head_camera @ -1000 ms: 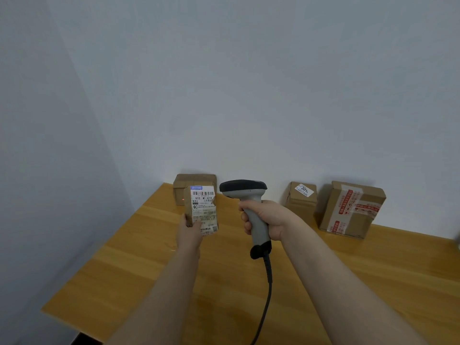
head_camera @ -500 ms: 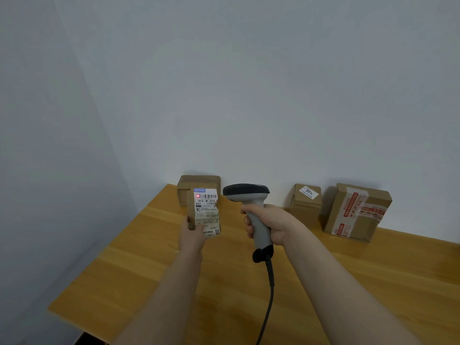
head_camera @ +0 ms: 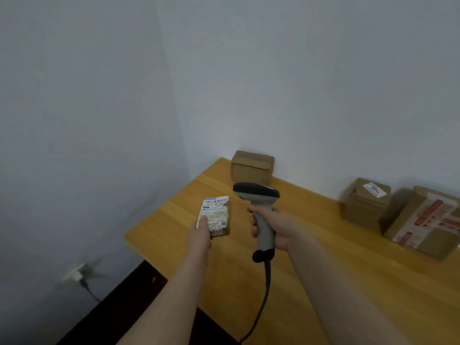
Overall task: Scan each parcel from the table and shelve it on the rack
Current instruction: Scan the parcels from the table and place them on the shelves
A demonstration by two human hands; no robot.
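2 bare forearms reach in from the bottom edge over a wooden counter [head_camera: 231, 282]. Between them a dark cable [head_camera: 265, 295] rises from the lower edge to the butt of a barcode scanner [head_camera: 256, 192].

The right hand [head_camera: 276, 227] has its grip closed round the scanner's pale grey handle, fingers wrapped across the front. The dark-topped head stands above the fist and points left and away from the person.

The left hand [head_camera: 202, 235] holds a small parcel [head_camera: 219, 217] clear of the counter, above its left part and just left of the scanner, apart from it. This grip is a pinch: the thumb lies on the lower left of the white shipping label, and the other fingers are hidden behind the parcel. The label faces the camera, with its barcode strip along the top edge.

Farther back, 3 cardboard boxes sit on the counter against the wall. A plain box [head_camera: 251, 168] stands in the far left corner. A box with a white "301" sticker [head_camera: 361, 205] stands well to the right. Just beside that one, at the right edge of the view, is a larger box with red printed tape [head_camera: 428, 220].

Left of the counter lies dark floor [head_camera: 124, 295]. A blurred wall socket [head_camera: 76, 275] with a cord plugged in sits low on the pale left wall.
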